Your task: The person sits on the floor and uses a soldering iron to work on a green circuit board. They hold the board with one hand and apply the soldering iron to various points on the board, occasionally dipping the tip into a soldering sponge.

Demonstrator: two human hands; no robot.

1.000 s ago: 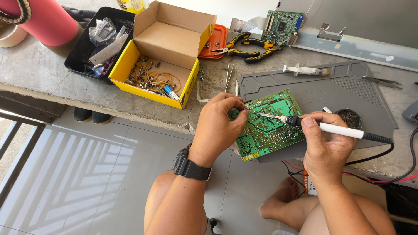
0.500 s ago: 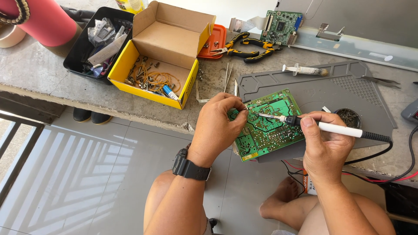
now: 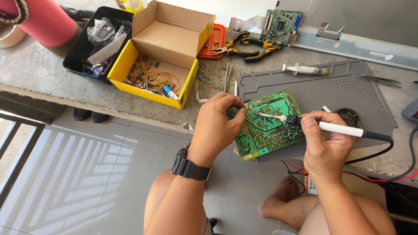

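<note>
Green circuit board (image 3: 267,126) tilts on the grey mat (image 3: 348,87); the left hand (image 3: 220,126) pinches its edge, the right hand (image 3: 326,143) grips a soldering iron (image 3: 322,126) touching it.

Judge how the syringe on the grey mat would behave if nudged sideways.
The syringe is a slim cylinder lying flat on the mat, so it would probably roll a little. Its flange might stop it soon. It looks light and stiff, likely sliding easily.
</note>
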